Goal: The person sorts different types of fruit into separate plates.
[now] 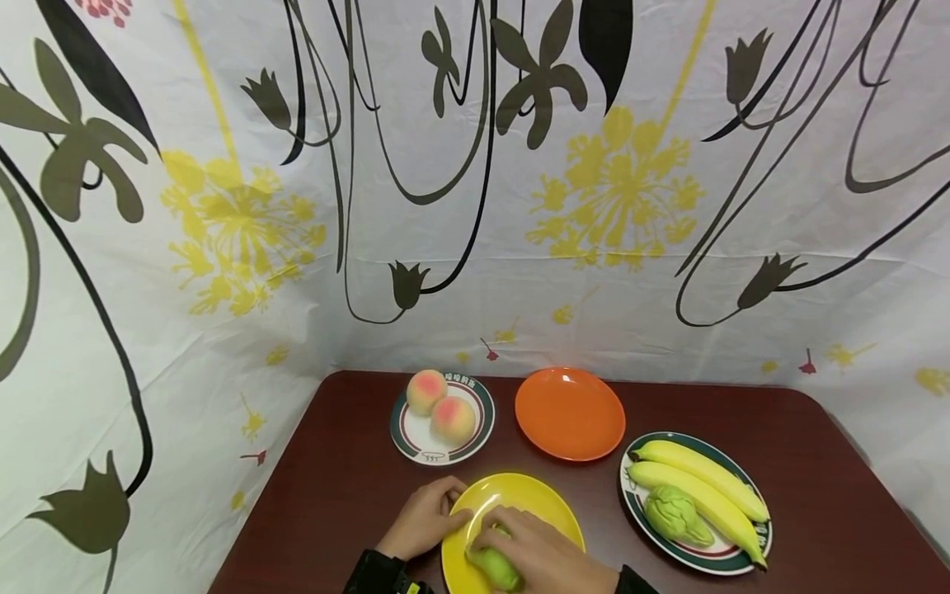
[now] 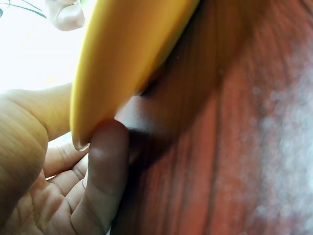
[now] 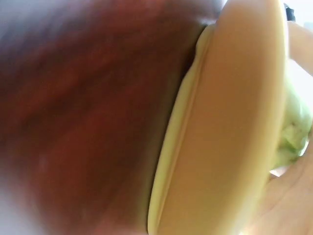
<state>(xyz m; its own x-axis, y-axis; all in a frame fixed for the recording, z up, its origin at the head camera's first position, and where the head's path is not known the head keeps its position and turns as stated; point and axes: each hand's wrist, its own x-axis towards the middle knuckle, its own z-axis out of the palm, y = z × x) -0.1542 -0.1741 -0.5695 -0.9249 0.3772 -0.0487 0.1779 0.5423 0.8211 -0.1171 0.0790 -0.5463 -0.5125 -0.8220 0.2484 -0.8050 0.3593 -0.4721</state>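
A yellow plate point(image 1: 530, 493) lies at the table's near side. My left hand point(image 1: 421, 520) pinches its left rim; the left wrist view shows a fingertip point(image 2: 108, 147) against the underside of the plate's edge. Over the plate, my right hand point(image 1: 545, 551) holds a smooth, light-green, elongated vegetable point(image 1: 493, 568), its fingers curled over the top and covering part of it. The right wrist view shows the plate's side point(image 3: 230, 112) edge-on, with a bit of the green vegetable point(image 3: 293, 132) beyond the rim.
Behind stand a green-rimmed plate point(image 1: 486, 404) with two peaches point(image 1: 453, 420) and an orange plate point(image 1: 570, 414). To the right, another green-rimmed plate point(image 1: 631, 503) bears two bananas point(image 1: 705, 474) and a leafy green vegetable point(image 1: 675, 516). A patterned cloth point(image 1: 460, 231) hangs behind the brown table point(image 1: 326, 478).
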